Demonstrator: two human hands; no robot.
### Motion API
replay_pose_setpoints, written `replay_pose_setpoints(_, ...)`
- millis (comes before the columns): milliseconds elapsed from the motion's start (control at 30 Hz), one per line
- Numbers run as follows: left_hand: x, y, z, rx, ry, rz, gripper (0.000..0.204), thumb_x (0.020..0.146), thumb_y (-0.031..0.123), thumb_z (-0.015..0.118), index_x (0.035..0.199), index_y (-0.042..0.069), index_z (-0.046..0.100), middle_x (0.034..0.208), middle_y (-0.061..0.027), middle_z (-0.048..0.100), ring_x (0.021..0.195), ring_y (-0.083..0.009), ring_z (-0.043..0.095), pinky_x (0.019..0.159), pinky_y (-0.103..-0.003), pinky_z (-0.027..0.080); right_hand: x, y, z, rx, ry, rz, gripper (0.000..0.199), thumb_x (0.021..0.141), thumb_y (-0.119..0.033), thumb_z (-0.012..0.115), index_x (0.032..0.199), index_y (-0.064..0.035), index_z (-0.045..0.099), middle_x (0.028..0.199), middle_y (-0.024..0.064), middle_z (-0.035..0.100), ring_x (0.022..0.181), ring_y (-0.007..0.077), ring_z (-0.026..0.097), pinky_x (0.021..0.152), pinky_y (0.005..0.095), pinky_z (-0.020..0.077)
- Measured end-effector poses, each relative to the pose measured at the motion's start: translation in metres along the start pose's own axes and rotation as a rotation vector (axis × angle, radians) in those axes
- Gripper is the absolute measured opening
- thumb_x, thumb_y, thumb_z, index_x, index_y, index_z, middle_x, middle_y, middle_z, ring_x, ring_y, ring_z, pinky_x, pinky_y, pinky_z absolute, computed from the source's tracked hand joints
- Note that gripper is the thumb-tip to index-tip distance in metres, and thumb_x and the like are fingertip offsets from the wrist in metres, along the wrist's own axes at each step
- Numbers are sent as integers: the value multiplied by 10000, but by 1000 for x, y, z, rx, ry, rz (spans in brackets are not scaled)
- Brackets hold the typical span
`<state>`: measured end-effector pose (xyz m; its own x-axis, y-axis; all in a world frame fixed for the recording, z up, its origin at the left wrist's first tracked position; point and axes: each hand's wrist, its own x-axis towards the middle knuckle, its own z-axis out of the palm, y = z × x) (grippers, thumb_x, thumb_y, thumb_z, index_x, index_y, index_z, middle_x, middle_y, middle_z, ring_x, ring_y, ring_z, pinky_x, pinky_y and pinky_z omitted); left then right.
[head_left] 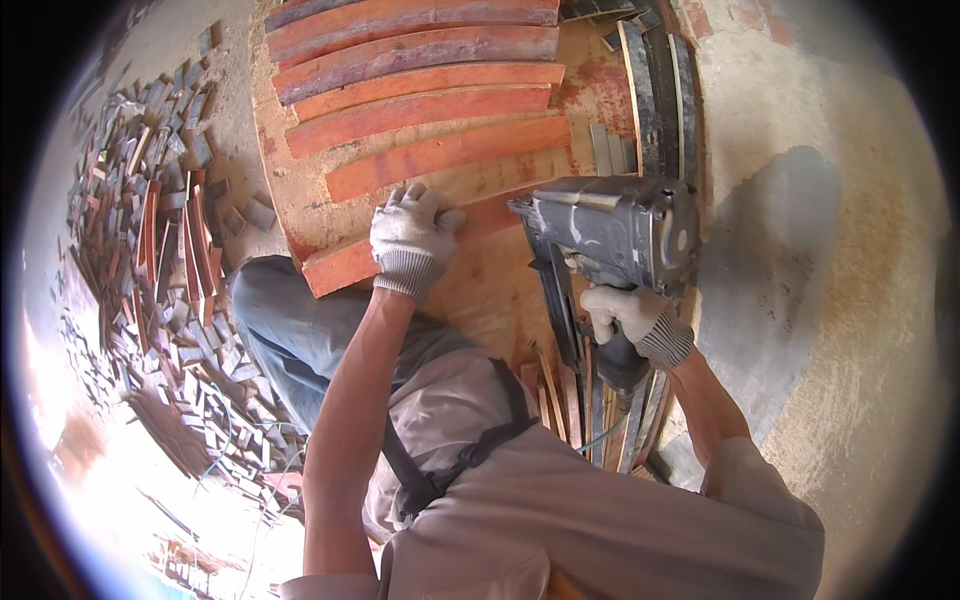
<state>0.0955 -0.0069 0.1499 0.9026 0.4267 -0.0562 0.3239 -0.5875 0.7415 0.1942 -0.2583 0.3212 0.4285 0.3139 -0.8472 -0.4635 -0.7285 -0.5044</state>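
Currently fastening: left hand (413, 238), gloved, lies fingers spread on the nearest red slat (345, 263), pinning it flat to the plywood board (500, 290), no wrap around it. Right hand (637, 322), gloved, is closed tight round the handle of a grey nail gun (610, 232), nose just beside the slat's right end. Six more slats (420, 110) lie in a row beyond. Scrap pile (160, 260) at left. Judged next: seat the nose square on the slat, clear of the pinning fingers.
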Motion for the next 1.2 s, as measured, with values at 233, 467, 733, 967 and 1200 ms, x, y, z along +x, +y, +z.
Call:
replay_pose_setpoints(233,-1,-3,0,3,-1,18,164,815,232,798,879,91,744,923,-106,716,944,-351,676,813,-466,548,9,4,13,-139,-61,-88,203,988,-189,584,884,-52,692,599,18,632,635,95,616,738,273,499)
replay_pose_setpoints(467,-25,-14,-30,275,231,-23,393,828,374,805,1080,78,749,1075,-166,717,1070,-385,650,949,-507,502,4,3,28,-50,2,-46,223,925,-175,646,739,-55,672,587,25,642,536,122,583,640,296,479)
replay_pose_setpoints(733,-68,-91,-89,680,26,-491,534,1014,495,516,879,55,787,972,-207,736,958,-416,657,938,-509,473,-1,38,33,-61,27,-172,308,987,-207,602,722,-52,633,663,30,647,640,112,594,653,298,456)
replay_pose_setpoints(967,-77,-80,-49,-152,131,-673,397,979,410,616,1161,65,690,1248,-223,673,1076,-416,672,939,-437,535,-26,44,33,-193,41,-155,305,1022,-86,453,728,-59,527,651,22,560,631,120,552,640,284,433)
replay_pose_setpoints(1200,-83,-78,-4,-11,-310,-289,439,812,297,849,1142,26,750,1043,-99,772,913,-264,731,830,-380,596,-18,54,43,-15,67,-13,326,1005,-201,569,717,-51,598,646,43,610,633,132,574,694,292,456)
